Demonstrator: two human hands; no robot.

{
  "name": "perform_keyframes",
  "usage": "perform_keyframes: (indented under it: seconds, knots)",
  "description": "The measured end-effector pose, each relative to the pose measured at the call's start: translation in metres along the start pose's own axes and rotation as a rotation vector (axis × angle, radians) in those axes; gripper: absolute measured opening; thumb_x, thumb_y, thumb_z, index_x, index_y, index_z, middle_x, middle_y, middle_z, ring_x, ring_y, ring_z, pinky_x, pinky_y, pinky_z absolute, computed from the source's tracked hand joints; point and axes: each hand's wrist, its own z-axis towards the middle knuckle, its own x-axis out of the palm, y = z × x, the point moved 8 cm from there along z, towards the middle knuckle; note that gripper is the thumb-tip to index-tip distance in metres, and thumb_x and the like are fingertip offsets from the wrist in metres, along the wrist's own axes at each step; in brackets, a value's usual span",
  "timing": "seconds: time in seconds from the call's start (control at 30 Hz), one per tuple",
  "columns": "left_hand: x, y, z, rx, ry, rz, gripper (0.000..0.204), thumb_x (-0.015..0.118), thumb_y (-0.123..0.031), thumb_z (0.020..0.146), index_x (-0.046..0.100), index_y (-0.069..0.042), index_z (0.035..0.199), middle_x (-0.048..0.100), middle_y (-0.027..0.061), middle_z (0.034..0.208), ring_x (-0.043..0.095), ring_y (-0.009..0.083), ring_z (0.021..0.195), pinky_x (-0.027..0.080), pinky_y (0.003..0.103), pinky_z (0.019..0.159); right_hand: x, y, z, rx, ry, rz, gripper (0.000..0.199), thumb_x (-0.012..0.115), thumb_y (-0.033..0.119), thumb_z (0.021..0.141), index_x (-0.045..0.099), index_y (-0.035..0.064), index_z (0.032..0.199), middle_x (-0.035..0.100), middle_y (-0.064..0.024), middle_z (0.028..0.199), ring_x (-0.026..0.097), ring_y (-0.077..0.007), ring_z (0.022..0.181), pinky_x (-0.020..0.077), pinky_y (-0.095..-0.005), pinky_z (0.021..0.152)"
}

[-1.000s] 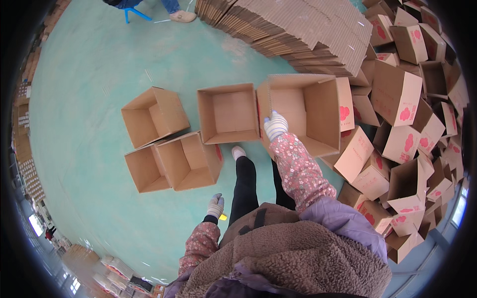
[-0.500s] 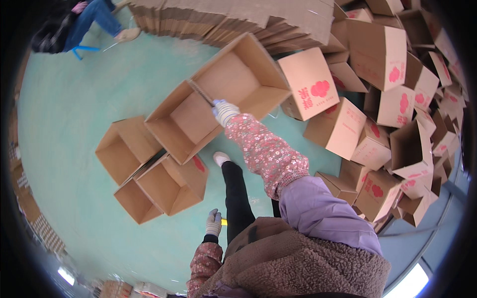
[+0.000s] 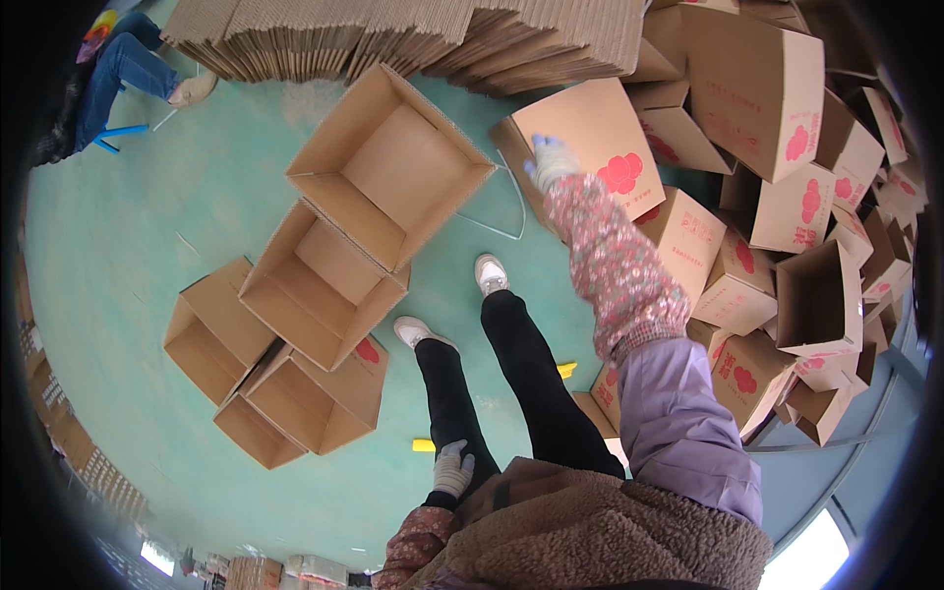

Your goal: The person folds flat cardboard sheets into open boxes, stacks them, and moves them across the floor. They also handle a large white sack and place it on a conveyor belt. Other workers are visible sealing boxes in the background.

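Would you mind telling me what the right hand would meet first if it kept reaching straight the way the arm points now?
The right hand already seems to rest on the closed cardboard box with the red flower print. Straight beyond lies the stack of flattened cartons, though depth is unclear.

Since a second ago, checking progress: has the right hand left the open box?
Yes. The right hand now rests on a closed box by the pile, right of the open box.

Tilted brown carton (image 3: 590, 133) with red print, among boxes.

open brown cartons (image 3: 324, 285) left; red-marked cartons (image 3: 787, 197) right
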Motion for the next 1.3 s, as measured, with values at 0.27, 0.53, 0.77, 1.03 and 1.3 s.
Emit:
perform_keyframes:
  seconds: [0.27,0.53,0.77,1.03,1.3]
  knots:
    - [0.018,0.004,0.000,-0.208,-0.019,-0.101,0.028,0.054,-0.013,0.077,0.052,-0.008,0.104,0.054,0.0170,0.101,0.052,0.0338,0.094,0.042,0.038,0.082,0.010,0.041,0.087,-0.311,0.052,-0.436,0.064,0.060,0.041,0.071,0.036,0.0118,0.123,0.042,-0.0089,0.124,0.035,-0.0243,0.118,0.0234,-0.0426,0.098]
    - [0.023,0.003,0.008,-0.268,-0.063,-0.115,0.024,0.052,-0.013,0.077,0.053,-0.008,0.100,0.056,0.0166,0.095,0.053,0.0338,0.089,0.044,0.038,0.077,0.055,0.022,0.066,-0.227,0.541,-0.523,0.038,0.047,0.043,0.077,0.062,0.0126,0.096,0.061,-0.0094,0.094,0.057,-0.0227,0.091,0.0363,-0.0381,0.085]
    - [0.003,0.011,0.009,-0.169,-0.141,-0.333,0.025,0.050,-0.006,0.079,0.051,-0.005,0.104,0.056,0.0159,0.091,0.056,0.0281,0.085,0.045,0.033,0.076,-0.018,0.006,-0.025,-0.380,0.278,-0.450,0.027,0.048,0.033,0.076,0.063,0.0124,0.086,0.063,-0.0088,0.084,0.058,-0.0237,0.085,0.0384,-0.0382,0.078]
    - [-0.072,-0.037,0.029,0.138,-0.209,-0.281,0.026,0.050,-0.009,0.081,0.050,-0.003,0.106,0.056,0.0160,0.095,0.056,0.0283,0.087,0.044,0.032,0.079,-0.171,-0.074,-0.165,-0.319,0.024,-0.185,0.022,0.056,0.027,0.073,0.056,0.0048,0.068,0.056,-0.0158,0.072,0.052,-0.0332,0.078,0.0410,-0.0413,0.070]
    - [-0.177,-0.093,0.072,0.188,-0.273,-0.441,0.028,0.045,-0.021,0.086,0.050,-0.003,0.107,0.054,0.0194,0.103,0.052,0.0312,0.098,0.039,0.033,0.085,-0.309,-0.110,-0.356,-0.064,-0.172,1.081,0.019,0.054,0.015,0.081,0.058,0.0005,0.093,0.055,0.0022,0.079,0.046,-0.0052,0.069,0.0371,-0.0182,0.063]
